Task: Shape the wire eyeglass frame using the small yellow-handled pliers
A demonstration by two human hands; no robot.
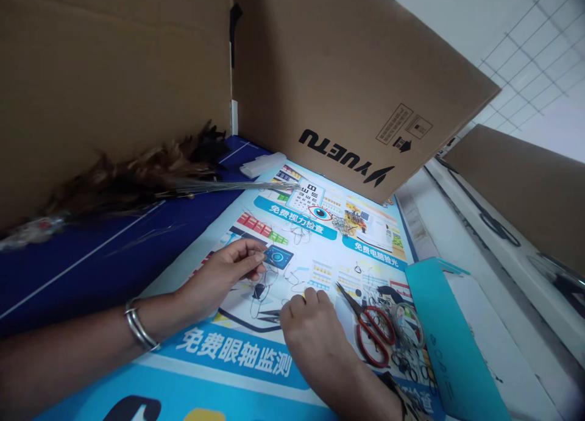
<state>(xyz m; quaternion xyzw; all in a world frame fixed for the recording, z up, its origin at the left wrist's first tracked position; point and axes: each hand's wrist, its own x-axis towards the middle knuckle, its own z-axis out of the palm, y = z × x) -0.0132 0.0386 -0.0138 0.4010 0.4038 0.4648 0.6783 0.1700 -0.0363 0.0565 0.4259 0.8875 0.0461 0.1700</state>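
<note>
Red-handled scissors (pixel 372 332) lie on a printed poster (pixel 237 354), blades shut and pointing up-left; taken as reference.

Left of scissors: right hand (pixel 311 329), back up, fingers curled under, fingertips (pixel 311 296) pressed down on the poster. Cannot tell whether anything is held beneath them.

Further left of scissors and slightly higher: left hand (pixel 223 273), thumb and forefinger pinched together on a thin wire (pixel 269 279). The wire hangs loose from the pinch and loops across the poster between the two hands, with a small dark piece on it. Silver bangles (pixel 139 326) on the left wrist.

Just right of scissors, touching or nearly so: a scatter of small metal hooks and rings (pixel 406 342).

Right of that scatter: a teal box lid (pixel 452 336), tilted on edge.

Well above and left of scissors: a brown feather duster (pixel 137 177) lying on blue cloth (pixel 91 256), its handle end reaching over the poster's top edge. A white block (pixel 262 164) sits near it.

Above scissors: cardboard sheets (pixel 347 74) stand propped behind the poster.
</note>
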